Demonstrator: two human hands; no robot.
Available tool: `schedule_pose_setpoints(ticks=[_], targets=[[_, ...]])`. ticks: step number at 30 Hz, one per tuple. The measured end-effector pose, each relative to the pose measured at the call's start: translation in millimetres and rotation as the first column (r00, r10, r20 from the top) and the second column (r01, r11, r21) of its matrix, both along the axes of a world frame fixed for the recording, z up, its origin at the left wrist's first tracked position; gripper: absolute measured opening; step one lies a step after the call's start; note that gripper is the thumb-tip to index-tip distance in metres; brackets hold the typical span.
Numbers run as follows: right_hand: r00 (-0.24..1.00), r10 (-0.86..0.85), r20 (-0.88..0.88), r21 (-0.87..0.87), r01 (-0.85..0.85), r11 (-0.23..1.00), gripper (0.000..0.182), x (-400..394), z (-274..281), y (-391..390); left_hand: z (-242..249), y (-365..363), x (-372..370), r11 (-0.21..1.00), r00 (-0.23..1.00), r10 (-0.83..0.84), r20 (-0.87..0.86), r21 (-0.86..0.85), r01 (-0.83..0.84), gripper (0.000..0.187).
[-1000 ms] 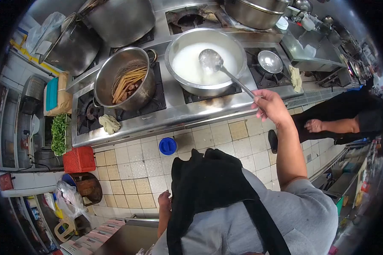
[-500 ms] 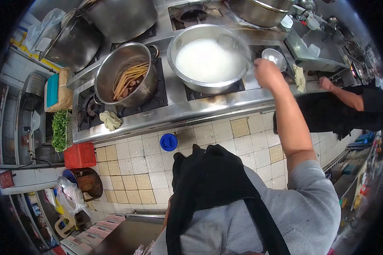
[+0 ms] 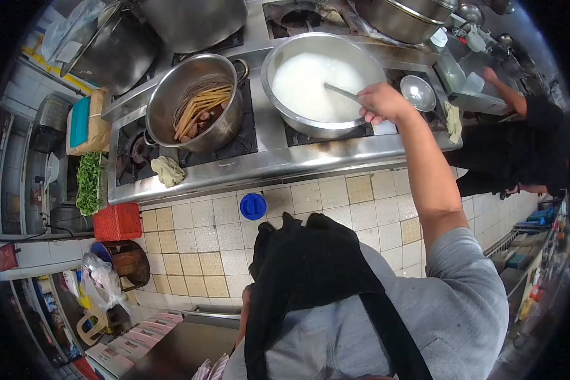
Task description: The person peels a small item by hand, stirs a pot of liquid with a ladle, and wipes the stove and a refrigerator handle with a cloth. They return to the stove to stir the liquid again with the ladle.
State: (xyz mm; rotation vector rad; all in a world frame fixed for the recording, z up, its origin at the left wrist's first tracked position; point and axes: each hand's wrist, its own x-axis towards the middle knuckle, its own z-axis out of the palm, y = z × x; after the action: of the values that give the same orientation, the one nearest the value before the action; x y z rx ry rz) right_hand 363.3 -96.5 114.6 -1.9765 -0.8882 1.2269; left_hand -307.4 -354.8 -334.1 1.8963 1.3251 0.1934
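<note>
My right hand (image 3: 384,103) is closed around the handle of a metal ladle (image 3: 342,92). The ladle dips into white liquid in a wide metal basin (image 3: 278,104) on the stove, its head hidden under the surface. Just right of the basin rests a round metal bowl-shaped scoop (image 3: 418,93). To the basin's left stands a deep steel pot (image 3: 225,120) holding brown sticks and darker chunks. Only a sliver of my left hand (image 3: 246,295) shows low beside the black apron; its fingers are hidden.
Large pots (image 3: 193,25) stand behind on the stove. Folded cloths (image 3: 168,171) lie on its front edge. A blue round container (image 3: 253,206) is on the tiled floor, and a red crate (image 3: 117,221) stands left with greens nearby. Another person's arm (image 3: 510,95) reaches over the right-hand counter.
My right hand has moved left over the basin's rim, and the ladle's head has gone from above the liquid into it. The other person's arm has moved farther back over the counter.
</note>
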Motion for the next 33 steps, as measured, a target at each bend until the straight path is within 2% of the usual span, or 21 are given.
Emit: schedule_pose_setpoints(ticks=[2, 4, 6, 7, 11, 12, 13, 14, 15, 16, 18, 20, 21, 23, 24, 26, 27, 29, 30, 32, 33], targets=[[0.998, -0.005, -0.056, 0.01, 0.005, 1.0, 0.025, -1.7, 3.9, -6.2, -0.8, 5.1, -0.9, 1.0, 0.997, 0.013, 0.082, 0.027, -0.016, 0.031], [0.994, -0.008, -0.108, 0.02, 0.01, 1.0, 0.026, -2.0, 5.3, -13.7, 3.5, 19.7, 5.6, 0.98, 0.915, -0.183, -0.36, -0.138, 0.142, 0.029], [0.974, -0.021, -0.226, 0.047, 0.033, 0.998, 0.029, -1.0, 4.7, -22.7, 81.5, 35.1, 37.5, 0.975, 0.96, 0.051, -0.274, -0.196, -0.108, 0.028], [0.974, -0.021, -0.227, 0.043, 0.031, 0.999, 0.029, -1.1, 5.4, -27.8, 148.4, 51.2, 68.7, 0.948, 0.957, 0.178, -0.228, -0.22, -0.229, 0.028], [0.969, 0.01, -0.246, 0.061, 0.005, 0.998, 0.029, -1.7, 13.6, -49.8, 146.4, 66.6, 80.8, 0.845, 0.913, 0.347, -0.213, -0.35, -0.403, 0.029], [0.973, 0.019, -0.231, 0.061, -0.005, 0.998, 0.029, -1.7, 16.8, -56.0, 111.9, 64.4, 65.0, 0.844, 0.913, 0.347, -0.213, -0.353, -0.403, 0.029], [0.973, 0.018, -0.23, 0.059, -0.005, 0.998, 0.029, -1.4, 21.4, -62.3, 65.5, 58.4, 42.1, 0.933, 0.952, 0.228, -0.201, -0.233, -0.273, 0.031], [0.982, 0.018, -0.188, 0.056, -0.007, 0.998, 0.029, -1.7, 27.7, -69.1, 43.3, 54.5, 31.4, 0.986, 0.973, 0.105, -0.205, -0.108, -0.129, 0.033], [0.989, 0.017, -0.146, 0.054, -0.009, 0.998, 0.029, -2.1, 34.2, -75.9, 51.9, 56.2, 36.9, 0.986, 0.973, 0.103, -0.205, -0.11, -0.128, 0.033], [0.989, 0.016, -0.146, 0.052, -0.009, 0.999, 0.029, -2.4, 40.9, -82.9, 60.7, 57.6, 42.4, 0.974, 0.98, 0.112, -0.162, -0.177, -0.14, 0.033], [0.998, 0.026, 0.049, 0.067, -0.029, 0.997, 0.029, -3.2, 54.9, -96.9, 75.5, 57.7, 54.1, 0.958, 0.985, 0.122, -0.12, -0.245, -0.148, 0.033], [0.996, 0.001, 0.094, 0.078, -0.008, 0.997, 0.03, -3.1, 67.6, -107.8, 84.5, 58.1, 62.7, 0.867, 0.93, 0.367, -0.038, -0.349, -0.356, 0.03], [0.979, 0.014, 0.203, 0.063, -0.027, 0.998, 0.031, -2.4, 73.7, -111.9, 91.4, 60.6, 64.8, 0.867, 0.931, 0.364, -0.038, -0.35, -0.354, 0.03], [0.882, 0.059, 0.468, 0.026, -0.081, 0.996, 0.03, -7.5, 88.6, -117.4, 104.6, 68.4, 70.5, 0.861, 0.956, 0.275, -0.103, -0.415, -0.293, 0.029], [0.881, 0.056, 0.47, 0.027, -0.078, 0.997, 0.03, -8.9, 90.9, -118.8, 110.2, 73.1, 74.2, 0.862, 0.957, 0.273, -0.101, -0.415, -0.29, 0.029], [0.769, 0.109, 0.63, 0.008, -0.148, 0.989, 0.029, -10.6, 93.2, -120.4, 118.2, 80.2, 80.5, 0.941, 0.945, -0.043, -0.325, -0.33, -0.071, 0.029], [0.768, 0.105, 0.632, 0.011, -0.144, 0.99, 0.029, -13.3, 92.7, -118.1, 107.6, 79.2, 76.0, 0.942, 0.945, -0.046, -0.324, -0.328, -0.066, 0.029], [0.489, 0.217, 0.845, -0.098, -0.258, 0.961, 0.029, -19.3, 84.8, -105.3, 65.9, 68.8, 54.6, 0.927, 0.98, 0.197, -0.015, -0.323, -0.191, 0.032], [0.488, 0.217, 0.845, -0.099, -0.257, 0.961, 0.029, -17.8, 76.0, -99.2, 79.0, 69.8, 62.1, 0.927, 0.98, 0.196, -0.015, -0.324, -0.19, 0.032], [0.402, 0.245, 0.882, -0.142, -0.269, 0.952, 0.03, -13.8, 55.3, -85.2, 109.5, 71.5, 79.3, 0.759, 0.861, 0.508, -0.032, -0.457, -0.465, 0.034], [0.34, 0.23, 0.912, -0.137, -0.276, 0.951, 0.028, -17.7, 52.4, -78.1, 112.4, 73.2, 79.5, 0.759, 0.861, 0.508, -0.031, -0.457, -0.464, 0.034]])
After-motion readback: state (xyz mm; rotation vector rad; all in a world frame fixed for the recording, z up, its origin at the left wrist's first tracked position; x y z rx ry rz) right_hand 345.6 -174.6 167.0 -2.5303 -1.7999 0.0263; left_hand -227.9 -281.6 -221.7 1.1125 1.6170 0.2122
